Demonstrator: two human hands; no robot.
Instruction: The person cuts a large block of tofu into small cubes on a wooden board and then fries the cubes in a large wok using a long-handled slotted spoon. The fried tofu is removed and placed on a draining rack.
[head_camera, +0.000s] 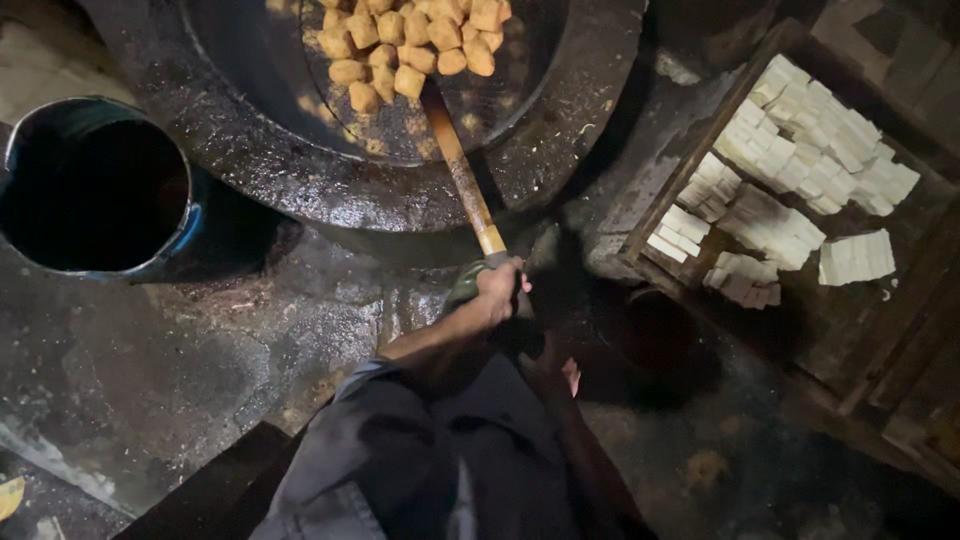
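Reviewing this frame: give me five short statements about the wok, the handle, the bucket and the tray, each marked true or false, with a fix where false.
1. The left hand grips the end of the long wooden handle. True.
2. The golden fried cubes lie on the skimmer inside the big dark wok. True.
3. The white raw cubes sit in the blue bucket. False: they lie in the wooden tray to the right; the bucket looks dark inside.
4. The right hand holds the handle too. False: it hangs lower, apart from it.
5. The bucket stands right of the wok. False: left.
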